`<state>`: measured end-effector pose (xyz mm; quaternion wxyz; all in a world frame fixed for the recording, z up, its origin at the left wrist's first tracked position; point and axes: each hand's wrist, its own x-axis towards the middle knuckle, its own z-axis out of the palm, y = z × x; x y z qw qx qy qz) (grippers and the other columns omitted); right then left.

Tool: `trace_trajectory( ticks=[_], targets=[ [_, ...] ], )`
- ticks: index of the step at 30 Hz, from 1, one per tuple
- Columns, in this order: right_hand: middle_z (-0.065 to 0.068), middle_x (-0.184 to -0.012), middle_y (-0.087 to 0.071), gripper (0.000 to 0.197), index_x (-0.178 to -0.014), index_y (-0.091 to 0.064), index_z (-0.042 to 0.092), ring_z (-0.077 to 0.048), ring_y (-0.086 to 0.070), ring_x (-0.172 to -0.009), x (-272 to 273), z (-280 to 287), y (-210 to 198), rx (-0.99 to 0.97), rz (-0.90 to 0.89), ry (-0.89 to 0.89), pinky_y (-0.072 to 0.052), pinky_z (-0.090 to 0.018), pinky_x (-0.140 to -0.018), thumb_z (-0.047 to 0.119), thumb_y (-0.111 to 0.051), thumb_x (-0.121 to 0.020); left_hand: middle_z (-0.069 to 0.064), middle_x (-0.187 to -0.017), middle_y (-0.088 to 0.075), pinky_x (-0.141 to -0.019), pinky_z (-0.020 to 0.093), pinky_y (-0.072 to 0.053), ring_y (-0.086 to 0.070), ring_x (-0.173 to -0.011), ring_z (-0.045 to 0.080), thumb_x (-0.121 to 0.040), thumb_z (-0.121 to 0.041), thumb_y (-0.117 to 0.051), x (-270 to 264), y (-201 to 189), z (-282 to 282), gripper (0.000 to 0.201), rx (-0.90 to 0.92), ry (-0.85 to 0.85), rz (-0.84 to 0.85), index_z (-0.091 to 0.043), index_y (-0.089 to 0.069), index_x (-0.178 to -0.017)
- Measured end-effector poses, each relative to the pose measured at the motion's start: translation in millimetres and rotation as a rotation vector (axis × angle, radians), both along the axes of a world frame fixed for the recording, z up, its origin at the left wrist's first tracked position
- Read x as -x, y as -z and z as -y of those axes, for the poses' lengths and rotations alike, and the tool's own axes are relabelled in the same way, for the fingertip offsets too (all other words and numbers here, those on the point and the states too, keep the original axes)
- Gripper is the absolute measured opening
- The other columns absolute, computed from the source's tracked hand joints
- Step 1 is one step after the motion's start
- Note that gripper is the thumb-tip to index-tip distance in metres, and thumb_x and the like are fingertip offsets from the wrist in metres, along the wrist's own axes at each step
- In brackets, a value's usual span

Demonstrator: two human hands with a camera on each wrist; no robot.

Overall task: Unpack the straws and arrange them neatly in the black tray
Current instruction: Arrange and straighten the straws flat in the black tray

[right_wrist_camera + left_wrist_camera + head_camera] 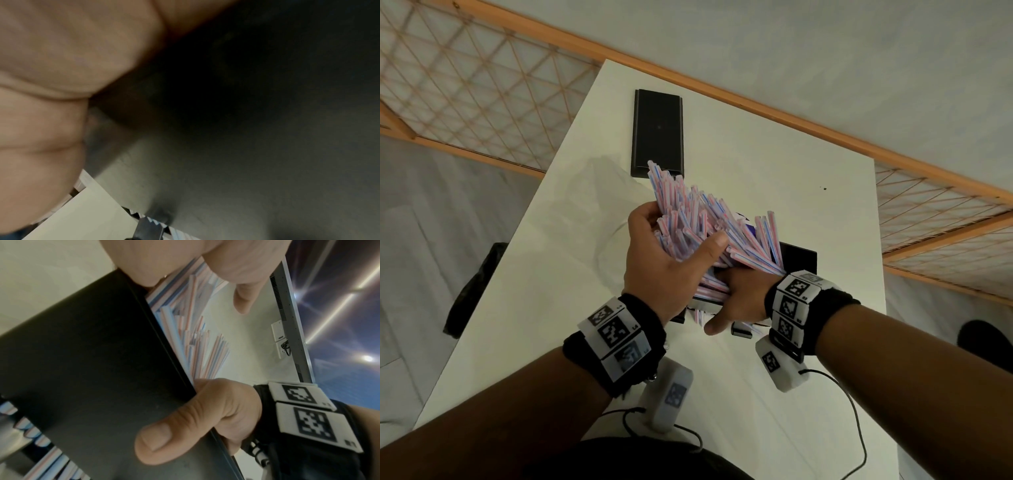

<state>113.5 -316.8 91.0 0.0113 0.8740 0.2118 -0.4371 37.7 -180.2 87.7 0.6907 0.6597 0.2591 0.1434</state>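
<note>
Left hand [664, 260] clamped round splayed straws [709, 219], right hand [736, 301] gripping black tray [92, 369] mid-table; light, slippery, best squeezed mid-bundle.

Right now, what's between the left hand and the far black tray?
Only straws: the fan that the left hand grips spreads toward the far tray, the longest tips overlapping its near end. The head view shows this.

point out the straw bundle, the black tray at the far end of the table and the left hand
straw bundle [702, 219], head view, middle of the fanned straws
black tray [657, 130], head view, bare inner floor
left hand [654, 263], head view, back of the hand
</note>
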Motion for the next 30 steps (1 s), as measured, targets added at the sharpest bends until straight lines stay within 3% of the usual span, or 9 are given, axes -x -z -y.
trace_trajectory(
  ticks=[3, 7, 10, 14, 16, 20, 23, 25, 30],
  targets=[
    [0.006, -0.137, -0.057, 0.1, -0.144, -0.045, 0.03, -0.022, -0.051, -0.128, -3.0, -2.2, 0.7, 0.024, -0.063, 0.008, -0.04, -0.043, -0.109, 0.066, -0.079, -0.057, 0.0, -0.122, -0.07, -0.09, 0.027, -0.06, -0.072, -0.104, 0.006, -0.071, -0.031, -0.093, -0.1, -0.3, 0.5, 0.081, 0.001, 0.01, 0.002, -0.013, -0.045, -0.133],
    [0.004, -0.144, -0.051, 0.103, -0.146, -0.041, 0.025, -0.02, -0.047, -0.133, -4.1, 0.3, -8.5, -0.082, -0.033, 0.046, -0.039, -0.037, -0.111, 0.057, -0.085, -0.059, -0.009, -0.121, -0.065, -0.085, 0.014, -0.057, -0.069, -0.103, -0.003, -0.062, -0.025, -0.098, 0.3, -2.0, 0.8, 0.09, -0.033, 0.021, -0.017, -0.017, -0.043, -0.133],
    [0.008, -0.119, -0.067, 0.079, -0.13, -0.055, 0.026, -0.013, -0.062, -0.109, -6.9, 6.4, -17.8, -0.227, -0.031, 0.089, -0.05, -0.032, -0.098, 0.05, -0.088, -0.062, -0.013, -0.124, -0.058, -0.081, 0.005, -0.051, -0.065, -0.106, 0.001, -0.062, -0.026, -0.098, -0.4, -1.6, -1.5, 0.091, -0.115, 0.02, -0.052, -0.022, -0.041, -0.133],
    [0.015, -0.094, -0.064, 0.073, -0.11, -0.057, 0.028, -0.005, -0.061, -0.085, -8.6, 17.9, -19.3, -0.301, 0.018, 0.107, -0.053, -0.029, -0.078, 0.064, -0.086, -0.055, -0.004, -0.131, -0.054, -0.096, 0.021, -0.052, -0.059, -0.112, 0.009, -0.065, -0.023, -0.096, -2.1, 6.7, -3.1, 0.094, -0.211, 0.025, -0.09, -0.012, -0.04, -0.139],
    [0.013, -0.084, -0.053, 0.071, -0.104, -0.047, 0.026, -0.007, -0.051, -0.073, -5.7, 25.2, -18.3, -0.301, 0.079, 0.098, -0.044, -0.024, -0.066, 0.064, -0.085, -0.057, -0.006, -0.128, -0.052, -0.091, 0.009, -0.049, -0.054, -0.105, 0.0, -0.067, -0.019, -0.095, -1.6, 10.4, -1.1, 0.093, -0.234, 0.042, -0.118, -0.012, -0.039, -0.141],
    [0.01, -0.104, -0.062, 0.078, -0.118, -0.048, 0.024, -0.006, -0.06, -0.092, 1.8, 44.3, -23.3, -0.387, 0.149, 0.11, -0.05, -0.024, -0.082, 0.057, -0.088, -0.06, 0.0, -0.127, -0.06, -0.093, 0.034, -0.058, -0.066, -0.104, 0.011, -0.066, -0.016, -0.095, 2.5, 19.1, 0.7, 0.092, -0.223, 0.035, -0.14, -0.012, -0.04, -0.14],
    [0.011, -0.083, -0.06, 0.05, -0.096, -0.057, 0.02, -0.007, -0.055, -0.071, 10.7, 57.1, -24.7, -0.409, 0.283, 0.031, -0.042, -0.023, -0.066, 0.048, -0.087, -0.067, -0.012, -0.115, -0.062, -0.086, 0.019, -0.057, -0.066, -0.091, -0.01, -0.07, -0.018, -0.093, 3.5, 20.8, 1.5, 0.085, -0.173, 0.036, -0.13, -0.014, -0.042, -0.137],
    [0.007, -0.079, -0.062, 0.04, -0.091, -0.063, 0.02, -0.014, -0.057, -0.071, 16.3, 61.3, -19.5, -0.322, 0.271, -0.014, -0.045, -0.028, -0.066, 0.051, -0.08, -0.071, -0.018, -0.11, -0.061, -0.079, 0.009, -0.053, -0.062, -0.089, -0.02, -0.074, -0.016, -0.09, 4.1, 22.9, 2.5, 0.077, -0.158, 0.067, -0.13, -0.016, -0.042, -0.133],
    [0.008, -0.082, -0.06, 0.038, -0.097, -0.062, 0.029, -0.017, -0.059, -0.076, 16.7, 55.0, 4.6, -0.179, 0.159, -0.071, -0.054, -0.033, -0.075, 0.057, -0.068, -0.072, -0.016, -0.106, -0.061, -0.07, 0.002, -0.049, -0.061, -0.089, -0.02, -0.073, -0.004, -0.085, 4.9, 27.1, 3.7, 0.068, -0.151, 0.151, -0.128, -0.014, -0.041, -0.125]
  ],
)
